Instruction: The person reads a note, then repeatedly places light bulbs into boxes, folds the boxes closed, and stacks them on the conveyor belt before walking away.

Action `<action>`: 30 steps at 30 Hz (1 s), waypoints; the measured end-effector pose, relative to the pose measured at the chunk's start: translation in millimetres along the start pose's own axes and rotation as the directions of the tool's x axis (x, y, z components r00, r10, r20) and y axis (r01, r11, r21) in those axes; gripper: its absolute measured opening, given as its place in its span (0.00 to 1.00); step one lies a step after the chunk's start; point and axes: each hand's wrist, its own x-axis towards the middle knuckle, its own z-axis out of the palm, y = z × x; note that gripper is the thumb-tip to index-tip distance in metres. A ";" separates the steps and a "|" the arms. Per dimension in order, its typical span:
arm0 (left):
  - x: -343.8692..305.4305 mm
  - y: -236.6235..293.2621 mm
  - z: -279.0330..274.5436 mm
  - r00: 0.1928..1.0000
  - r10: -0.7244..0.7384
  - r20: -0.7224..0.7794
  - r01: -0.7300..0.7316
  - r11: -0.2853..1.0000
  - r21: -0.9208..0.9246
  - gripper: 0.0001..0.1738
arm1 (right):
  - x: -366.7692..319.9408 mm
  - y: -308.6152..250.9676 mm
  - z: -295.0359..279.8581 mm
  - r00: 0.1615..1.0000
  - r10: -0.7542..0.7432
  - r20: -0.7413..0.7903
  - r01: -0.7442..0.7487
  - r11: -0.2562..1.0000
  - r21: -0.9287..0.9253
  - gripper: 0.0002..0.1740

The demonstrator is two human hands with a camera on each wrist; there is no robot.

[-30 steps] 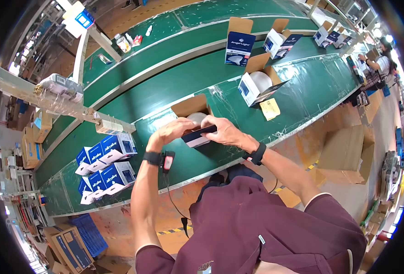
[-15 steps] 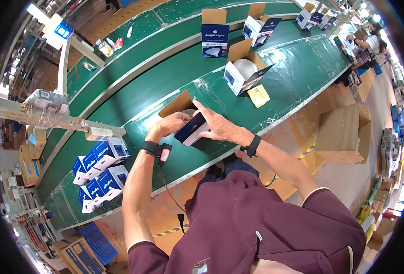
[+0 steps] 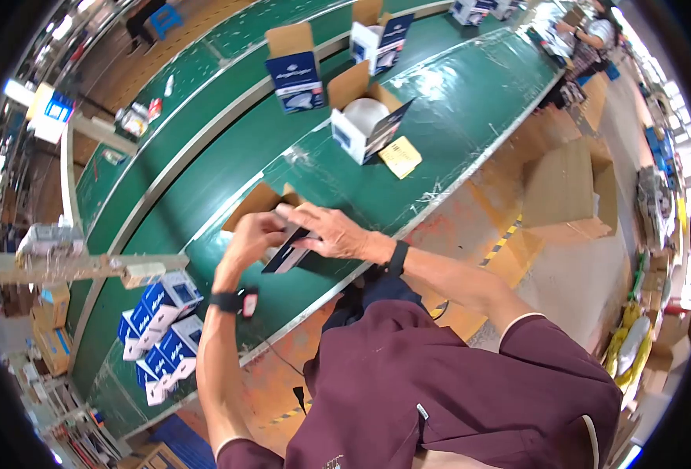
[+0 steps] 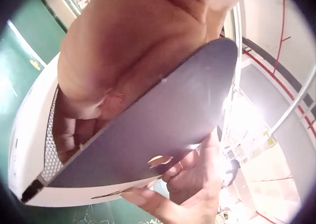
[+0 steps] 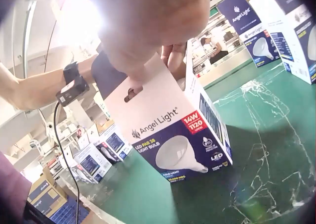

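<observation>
An Angel Light box (image 5: pixel 177 157) stands on the green bench, its brown flap (image 3: pixel 253 202) raised. My right hand (image 3: pixel 336 233) pinches the box's front flap (image 4: pixel 163 110) between thumb and fingers, a fingertip at its hang hole in the right wrist view. My left hand (image 3: pixel 250 238) is at the opening; its curled fingers (image 4: pixel 81 130) reach in behind the flap, by a white textured surface (image 4: pixel 51 147). Whether they grip anything is hidden.
Beyond stand open boxes (image 3: pixel 353 137), one with a round white item (image 3: pixel 366 116), beside a yellow label (image 3: pixel 400 156). Blue-white boxes (image 3: pixel 162 301) are grouped at the left, near a metal post and rail (image 3: pixel 48 268). A carton (image 3: pixel 560 191) lies on the floor; another person is far right.
The head view has turned, so the bench scene sits further left and the boxes higher. Both hands remain at the box; the right fingers have moved over the front flap's top.
</observation>
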 end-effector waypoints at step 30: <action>-49.6 -37.0 118.2 0.835 0.344 -0.429 0.067 0.711 0.700 0.18 | 3.7 39.3 13.2 0.662 -0.054 0.747 0.357 0.900 -0.251 0.20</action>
